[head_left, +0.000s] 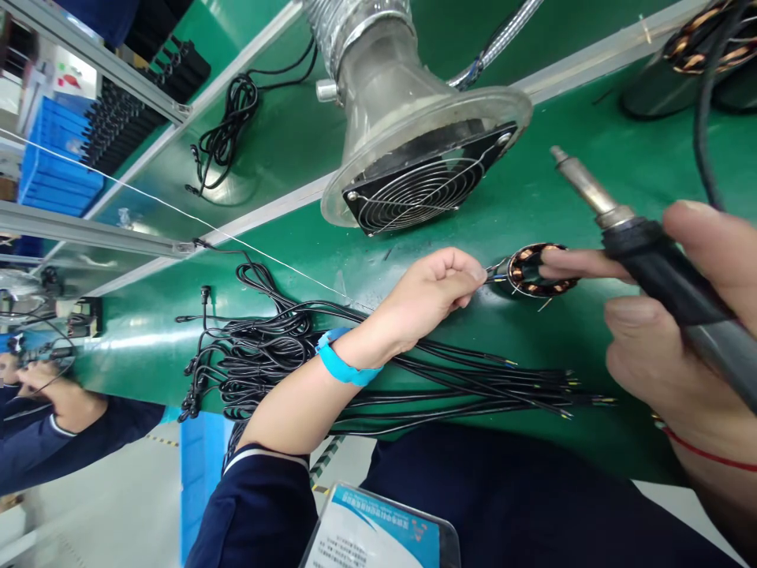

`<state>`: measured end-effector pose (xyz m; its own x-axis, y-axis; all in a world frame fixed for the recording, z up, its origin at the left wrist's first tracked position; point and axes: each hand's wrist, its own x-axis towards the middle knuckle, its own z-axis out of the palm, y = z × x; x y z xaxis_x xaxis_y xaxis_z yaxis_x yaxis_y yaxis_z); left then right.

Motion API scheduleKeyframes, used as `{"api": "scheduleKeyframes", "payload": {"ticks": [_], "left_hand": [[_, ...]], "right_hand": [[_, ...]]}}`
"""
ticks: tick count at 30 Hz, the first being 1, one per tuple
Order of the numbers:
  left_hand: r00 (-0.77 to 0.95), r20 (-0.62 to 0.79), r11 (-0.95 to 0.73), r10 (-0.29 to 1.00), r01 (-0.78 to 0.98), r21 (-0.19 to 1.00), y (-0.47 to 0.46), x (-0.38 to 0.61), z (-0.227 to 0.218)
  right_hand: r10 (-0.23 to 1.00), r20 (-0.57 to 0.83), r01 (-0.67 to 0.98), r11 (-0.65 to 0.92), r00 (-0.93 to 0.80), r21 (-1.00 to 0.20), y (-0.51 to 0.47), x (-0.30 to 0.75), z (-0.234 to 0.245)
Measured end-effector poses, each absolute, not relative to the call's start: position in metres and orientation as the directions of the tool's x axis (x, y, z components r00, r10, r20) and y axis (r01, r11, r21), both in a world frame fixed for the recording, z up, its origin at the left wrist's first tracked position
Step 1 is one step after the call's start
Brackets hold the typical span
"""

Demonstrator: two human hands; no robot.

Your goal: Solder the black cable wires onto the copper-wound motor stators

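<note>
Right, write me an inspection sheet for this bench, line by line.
Surface: green bench mat, no spills seen.
Job's things: copper-wound stator lying on the mat; soldering iron, tip clear of it.
Clutter: nothing seen.
Hands: left hand fingers pinch a lead wire at the stator; right hand grips the soldering iron, forefinger on the stator.
Cables: black cables bundled loose along the near edge; another coil farther back.
Surroundings: fume extractor fan behind the stator; co-worker's hand at left; blue crates beyond.
</note>
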<state>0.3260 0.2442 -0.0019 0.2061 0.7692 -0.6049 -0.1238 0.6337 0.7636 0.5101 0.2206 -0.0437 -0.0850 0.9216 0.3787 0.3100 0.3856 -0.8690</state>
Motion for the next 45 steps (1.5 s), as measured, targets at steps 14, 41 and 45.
{"api": "scheduleKeyframes", "payload": {"ticks": [14, 41, 45], "left_hand": [[0.179, -0.559, 0.581, 0.81, -0.112, 0.806, 0.243, 0.328, 0.0], [0.084, -0.066, 0.037, 0.994, 0.307, 0.951, 0.227, 0.324, -0.012], [0.113, -0.053, 0.011, 0.992, 0.344, 0.939, 0.227, 0.323, -0.009]], "right_hand": [[0.821, 0.515, 0.531, 0.559, -0.247, -0.637, 0.238, 0.503, -0.047], [0.936, 0.341, 0.334, 0.352, -0.092, -0.875, 0.238, 0.482, -0.042], [0.934, 0.344, 0.335, 0.355, -0.092, -0.873, 0.237, 0.483, -0.041]]}}
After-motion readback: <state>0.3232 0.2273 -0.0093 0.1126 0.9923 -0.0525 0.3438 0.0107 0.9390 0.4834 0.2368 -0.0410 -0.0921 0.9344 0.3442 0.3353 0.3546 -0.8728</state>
